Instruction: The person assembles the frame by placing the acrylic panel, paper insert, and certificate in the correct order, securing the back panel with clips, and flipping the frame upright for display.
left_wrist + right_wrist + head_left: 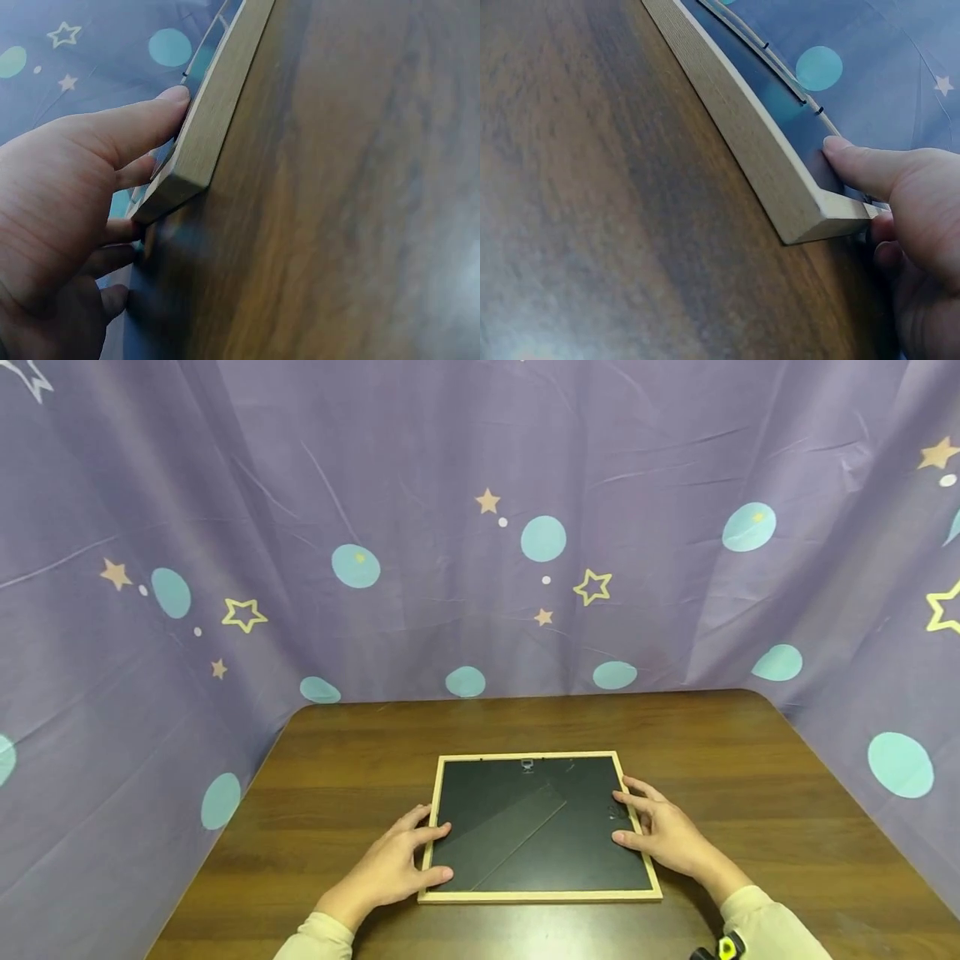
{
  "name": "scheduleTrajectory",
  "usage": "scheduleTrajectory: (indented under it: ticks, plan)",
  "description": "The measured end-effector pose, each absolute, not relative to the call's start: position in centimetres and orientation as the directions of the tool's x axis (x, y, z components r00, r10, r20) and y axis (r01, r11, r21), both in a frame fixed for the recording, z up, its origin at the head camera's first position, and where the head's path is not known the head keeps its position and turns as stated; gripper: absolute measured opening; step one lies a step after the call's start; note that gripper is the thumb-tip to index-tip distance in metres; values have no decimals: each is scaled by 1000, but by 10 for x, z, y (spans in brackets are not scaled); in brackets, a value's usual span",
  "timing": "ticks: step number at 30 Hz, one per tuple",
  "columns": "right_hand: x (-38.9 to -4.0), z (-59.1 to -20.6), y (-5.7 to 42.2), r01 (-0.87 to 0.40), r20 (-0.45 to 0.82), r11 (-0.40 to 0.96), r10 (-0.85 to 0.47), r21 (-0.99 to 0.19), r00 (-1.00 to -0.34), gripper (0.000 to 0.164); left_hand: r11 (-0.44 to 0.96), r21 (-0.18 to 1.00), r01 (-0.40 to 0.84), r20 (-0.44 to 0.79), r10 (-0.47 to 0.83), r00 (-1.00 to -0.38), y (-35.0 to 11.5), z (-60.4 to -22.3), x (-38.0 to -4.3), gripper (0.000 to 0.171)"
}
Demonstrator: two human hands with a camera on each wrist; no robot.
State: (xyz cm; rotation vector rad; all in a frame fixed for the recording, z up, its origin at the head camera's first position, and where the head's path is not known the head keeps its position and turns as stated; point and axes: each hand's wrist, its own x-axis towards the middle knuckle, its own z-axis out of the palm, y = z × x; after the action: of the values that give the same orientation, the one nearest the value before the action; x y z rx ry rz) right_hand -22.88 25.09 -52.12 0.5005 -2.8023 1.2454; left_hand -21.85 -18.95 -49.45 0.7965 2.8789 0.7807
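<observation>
A picture frame [525, 835] with a pale wooden border lies back side up on the table, its black backing board showing. A stand flap runs diagonally across the board, and a small metal hanger [527, 766] sits at the far edge. My left hand [393, 864] grips the left side, thumb and a finger over the board, other fingers along the outer edge. On the opposite side my right hand [667, 835] holds the border the same way, its thumb [847, 154] on the backing near the close corner. The frame's front faces down, hidden.
The brown wooden table [360, 735] has rounded far corners. Behind it and along both sides hangs a purple curtain [450, 568] with stars and teal dots. A black and yellow device [723, 947] sits by the right sleeve.
</observation>
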Motion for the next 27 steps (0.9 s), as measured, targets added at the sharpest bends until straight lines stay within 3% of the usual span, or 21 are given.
scheduleTrajectory:
  ticks: [5, 10, 15, 22, 27]
  plan:
    - [-229, -522, 254, -297, 151, 621, -278, -725, -949, 71, 801, 276, 532, 121, 520, -846, -167, -486, -218, 63]
    - [-228, -523, 253, -307, 172, 599, -273, -740, -946, 70, 732, 62, 678, 76, 674, -735, -130, -481, -220, 56]
    - [-229, -524, 248, -309, 158, 602, -292, -736, -943, 71, 685, 32, 728, -19, 728, -685, -116, -492, -216, 52]
    - [-225, -519, 248, -283, 132, 619, -278, -732, -951, 72, 684, 35, 729, 60, 727, -684, -115, -505, -210, 86]
    - [-226, -520, 251, -304, 148, 646, -286, -700, -947, 72, 676, 31, 736, 46, 735, -677, -113, -505, -212, 91]
